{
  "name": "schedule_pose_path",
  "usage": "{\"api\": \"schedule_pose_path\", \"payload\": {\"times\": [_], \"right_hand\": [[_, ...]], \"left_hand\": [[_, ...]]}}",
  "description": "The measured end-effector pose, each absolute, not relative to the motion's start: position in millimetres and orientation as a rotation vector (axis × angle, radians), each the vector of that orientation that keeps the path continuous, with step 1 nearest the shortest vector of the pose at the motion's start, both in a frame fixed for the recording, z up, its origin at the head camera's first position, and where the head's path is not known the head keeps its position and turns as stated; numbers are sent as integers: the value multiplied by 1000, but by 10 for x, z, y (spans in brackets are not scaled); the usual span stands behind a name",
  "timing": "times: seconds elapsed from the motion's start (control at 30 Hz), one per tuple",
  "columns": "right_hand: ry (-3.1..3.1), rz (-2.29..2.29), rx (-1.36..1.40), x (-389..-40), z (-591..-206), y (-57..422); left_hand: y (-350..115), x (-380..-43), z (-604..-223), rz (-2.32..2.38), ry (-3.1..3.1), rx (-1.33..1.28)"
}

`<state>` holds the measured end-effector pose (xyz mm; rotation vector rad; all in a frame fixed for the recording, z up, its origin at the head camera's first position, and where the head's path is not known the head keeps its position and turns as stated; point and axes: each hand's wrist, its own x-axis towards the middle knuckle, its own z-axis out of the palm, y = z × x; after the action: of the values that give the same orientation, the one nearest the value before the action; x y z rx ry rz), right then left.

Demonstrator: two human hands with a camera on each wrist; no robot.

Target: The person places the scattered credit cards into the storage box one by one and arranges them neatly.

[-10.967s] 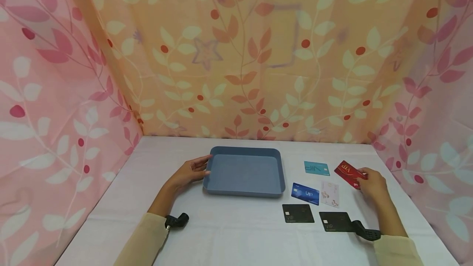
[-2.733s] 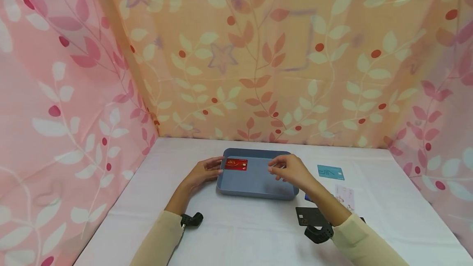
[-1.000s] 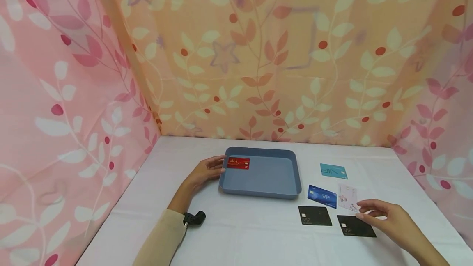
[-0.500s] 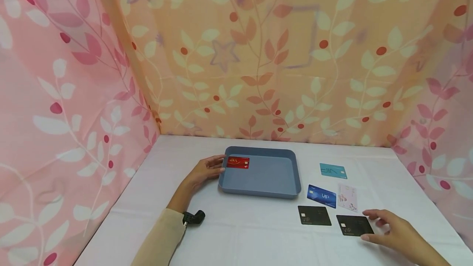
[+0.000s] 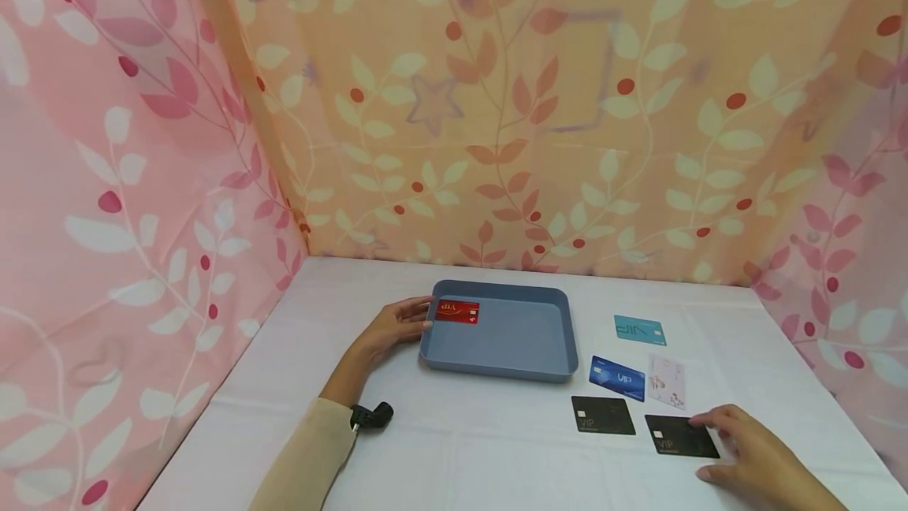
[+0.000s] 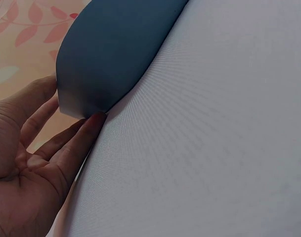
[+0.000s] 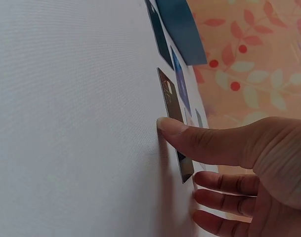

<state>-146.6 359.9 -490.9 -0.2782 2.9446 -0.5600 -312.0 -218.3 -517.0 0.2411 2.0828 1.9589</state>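
At the left end of a blue-grey tray (image 5: 507,341), the fingers of my left hand (image 5: 392,327) touch the wall without curling round it. The left wrist view shows those fingertips against the tray's outer side (image 6: 110,54). A red VIP card (image 5: 457,311) lies in the tray's far left corner. My right hand (image 5: 752,448) is over the right end of a black VIP card (image 5: 674,436), one fingertip on its top. Its thumb (image 7: 172,126) is at the card's near edge in the right wrist view; the card lies flat. The index finger is hidden there.
Other cards lie flat right of the tray: a second black VIP card (image 5: 603,415), a blue VIP card (image 5: 617,378), a pale flowered card (image 5: 667,382) and a teal VIP card (image 5: 640,330). A white cloth covers the table (image 5: 461,464). Patterned curtains (image 5: 454,140) stand around it.
The red card, first pinched in my right hand at the right, now lies in the tray. My right hand went back right and lowered onto the black card. The left hand stayed at the tray.
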Motion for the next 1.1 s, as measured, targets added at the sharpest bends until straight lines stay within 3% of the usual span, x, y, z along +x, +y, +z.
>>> {"api": "schedule_pose_path", "payload": {"times": [0.83,1.1], "right_hand": [[2915,-542,-148,-1554,-4924,3513],[2983,-534,-266,-1574,-4938,3533]], "left_hand": [[-2188,-3122,-5187,1943,2093,242],[-2190,-3132,-5183,1941,2100,240]]}}
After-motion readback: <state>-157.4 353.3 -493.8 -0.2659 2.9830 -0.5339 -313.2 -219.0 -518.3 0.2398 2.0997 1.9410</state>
